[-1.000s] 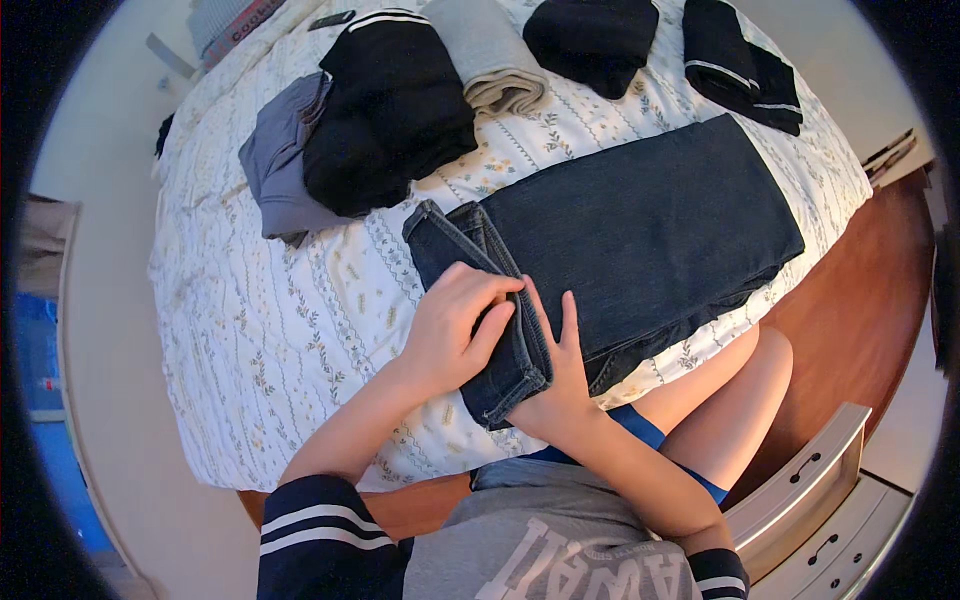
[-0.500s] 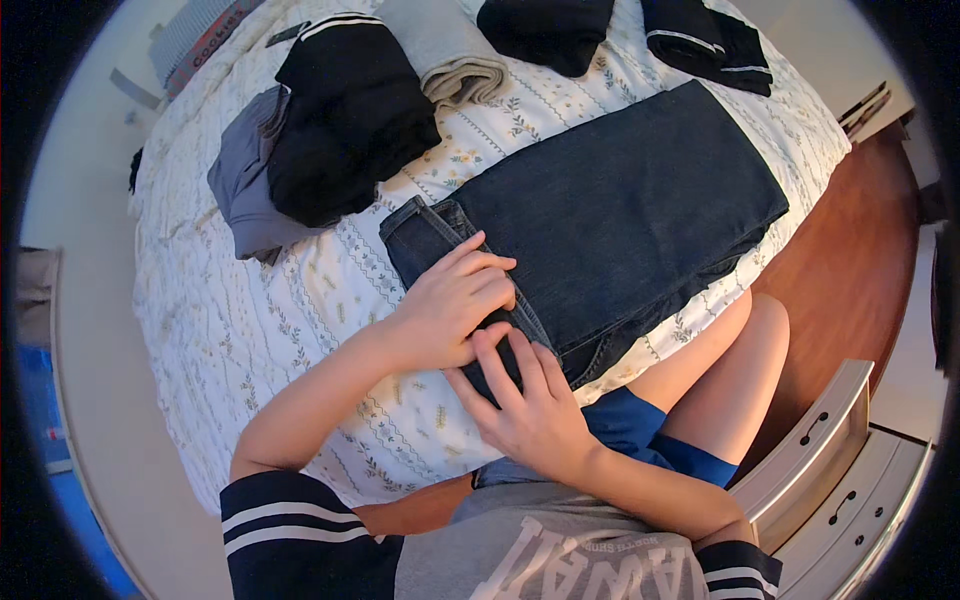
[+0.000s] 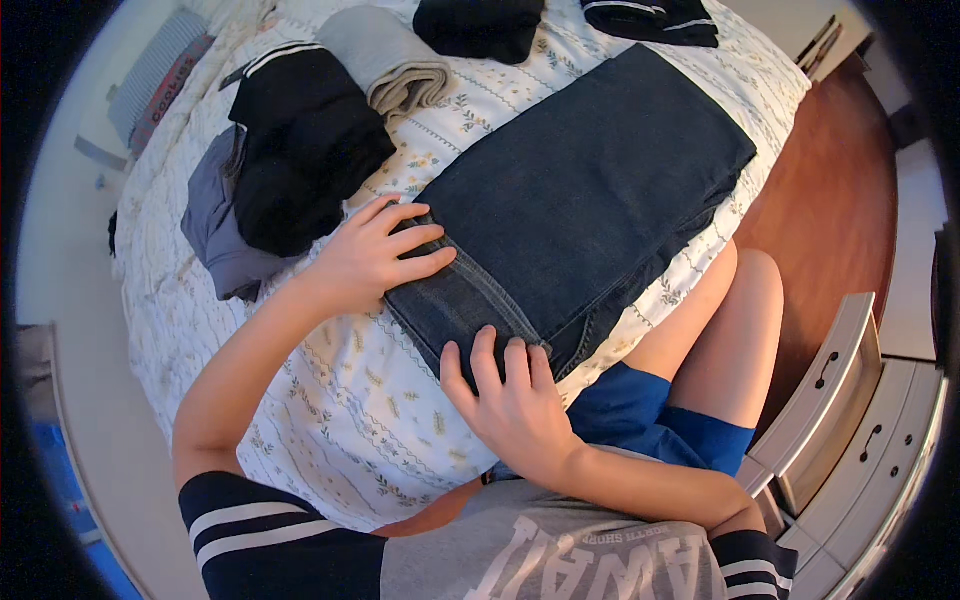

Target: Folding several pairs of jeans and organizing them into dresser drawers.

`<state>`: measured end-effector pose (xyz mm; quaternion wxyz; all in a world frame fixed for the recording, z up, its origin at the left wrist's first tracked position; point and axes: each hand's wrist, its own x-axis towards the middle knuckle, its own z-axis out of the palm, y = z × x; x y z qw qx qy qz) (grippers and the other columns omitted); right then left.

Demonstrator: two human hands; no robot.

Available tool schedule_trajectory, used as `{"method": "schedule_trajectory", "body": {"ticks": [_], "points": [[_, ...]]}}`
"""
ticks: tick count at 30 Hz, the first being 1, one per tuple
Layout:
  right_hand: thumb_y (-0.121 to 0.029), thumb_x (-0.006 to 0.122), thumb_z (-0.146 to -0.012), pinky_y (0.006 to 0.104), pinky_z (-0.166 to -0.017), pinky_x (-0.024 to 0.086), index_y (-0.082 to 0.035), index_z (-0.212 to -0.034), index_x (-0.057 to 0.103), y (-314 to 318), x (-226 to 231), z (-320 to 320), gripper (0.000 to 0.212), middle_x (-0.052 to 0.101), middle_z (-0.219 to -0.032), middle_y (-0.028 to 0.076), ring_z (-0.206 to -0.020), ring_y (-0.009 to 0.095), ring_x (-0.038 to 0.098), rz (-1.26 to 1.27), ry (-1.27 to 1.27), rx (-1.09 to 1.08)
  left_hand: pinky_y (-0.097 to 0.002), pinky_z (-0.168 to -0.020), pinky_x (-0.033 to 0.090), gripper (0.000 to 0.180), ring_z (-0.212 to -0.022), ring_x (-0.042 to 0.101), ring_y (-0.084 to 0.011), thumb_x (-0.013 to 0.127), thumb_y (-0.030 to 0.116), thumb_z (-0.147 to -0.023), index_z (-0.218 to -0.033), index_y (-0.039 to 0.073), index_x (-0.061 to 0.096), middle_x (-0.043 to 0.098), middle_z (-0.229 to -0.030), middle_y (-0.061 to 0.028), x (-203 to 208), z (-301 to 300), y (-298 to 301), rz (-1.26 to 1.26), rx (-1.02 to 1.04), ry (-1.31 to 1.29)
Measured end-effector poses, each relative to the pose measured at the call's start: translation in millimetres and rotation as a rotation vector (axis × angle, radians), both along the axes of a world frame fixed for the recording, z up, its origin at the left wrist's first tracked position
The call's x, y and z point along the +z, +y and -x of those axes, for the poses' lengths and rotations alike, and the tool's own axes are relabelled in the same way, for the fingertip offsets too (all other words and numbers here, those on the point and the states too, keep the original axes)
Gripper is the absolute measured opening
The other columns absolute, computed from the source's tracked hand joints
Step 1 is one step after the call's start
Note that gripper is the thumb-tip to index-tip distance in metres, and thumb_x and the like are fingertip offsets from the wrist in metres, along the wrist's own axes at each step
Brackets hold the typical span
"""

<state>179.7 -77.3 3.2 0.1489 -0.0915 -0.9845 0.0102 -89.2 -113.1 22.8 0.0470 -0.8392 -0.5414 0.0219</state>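
A pair of dark blue jeans (image 3: 590,170) lies folded lengthwise on the patterned bedspread, its left end turned over into a short flap with a stitched edge. Spread over the far side of this flap, my left hand (image 3: 385,250) rests its fingertips on the stitched edge. My right hand (image 3: 515,405) lies on the flap's near corner, fingers apart and slightly bent. Neither hand grips the cloth. Left of the jeans are a black garment with white stripes (image 3: 310,150) and a grey-purple garment (image 3: 215,215) partly under it.
At the back of the bed (image 3: 340,400) lie a rolled grey garment (image 3: 390,60), a folded black one (image 3: 480,25) and a black one with white trim (image 3: 650,20). A white chest with an open drawer (image 3: 825,400) stands at right, by the reddish-brown floor (image 3: 825,200).
My left hand has moved away from my right, to the flap's far corner, and its fingers have spread. The flap now lies flatter. The whole view has shifted a little.
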Motion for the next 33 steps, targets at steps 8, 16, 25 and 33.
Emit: {"method": "schedule_trajectory", "body": {"ticks": [8, 16, 25, 33], "points": [[-0.019, 0.056, -0.081, 0.0345, -0.077, 0.051, -0.003, -0.120, 0.057, 28.9, 36.3, -75.9, 0.042, 0.059, -0.106, 0.016, -0.084, 0.026, 0.056, 0.318, -0.105, -0.116, -0.0418, -0.099, 0.044, 0.053, -0.107, 0.059, -0.0266, 0.075, 0.006, -0.057, -0.108, 0.012, 0.065, 0.066, -0.102, -0.0060, 36.7, -57.3, 4.3, 0.253, -0.064, -0.265], [-0.025, 0.077, -0.066, 0.0362, -0.074, 0.052, 0.002, -0.135, 0.048, 29.9, 36.8, -75.7, 0.079, 0.058, -0.105, 0.017, -0.087, 0.030, 0.058, 0.564, -0.141, -0.217, -0.0352, -0.074, 0.052, 0.043, -0.087, 0.065, -0.0254, 0.083, 0.018, -0.060, -0.098, 0.005, 0.067, 0.066, -0.096, -0.0091, 35.4, -47.5, 67.5, 0.623, -0.134, -0.318], [-0.026, 0.071, -0.085, 0.0329, -0.079, 0.049, 0.001, -0.113, 0.052, 111.9, 3.4, -83.9, 0.042, 0.064, -0.096, 0.016, -0.090, 0.021, 0.061, 1.413, 0.087, -0.452, -0.0410, -0.084, 0.046, 0.058, -0.091, 0.060, -0.0310, 0.076, 0.050, -0.068, -0.106, 0.007, 0.065, 0.063, -0.096, -0.0100, 10.1, -55.3, 122.3, 0.284, -0.086, -0.257], [-0.017, 0.068, -0.091, 0.0293, -0.083, 0.047, -0.001, -0.117, 0.060, 155.8, -2.8, -106.8, 0.031, 0.064, -0.100, 0.009, -0.094, 0.015, 0.058, 1.561, 0.294, -0.468, -0.0365, -0.079, 0.042, 0.068, -0.089, 0.054, -0.0254, 0.072, 0.064, -0.073, -0.105, 0.005, 0.064, 0.059, -0.095, -0.0086, -1.2, -91.9, 99.2, 0.187, -0.018, -0.387]]}}
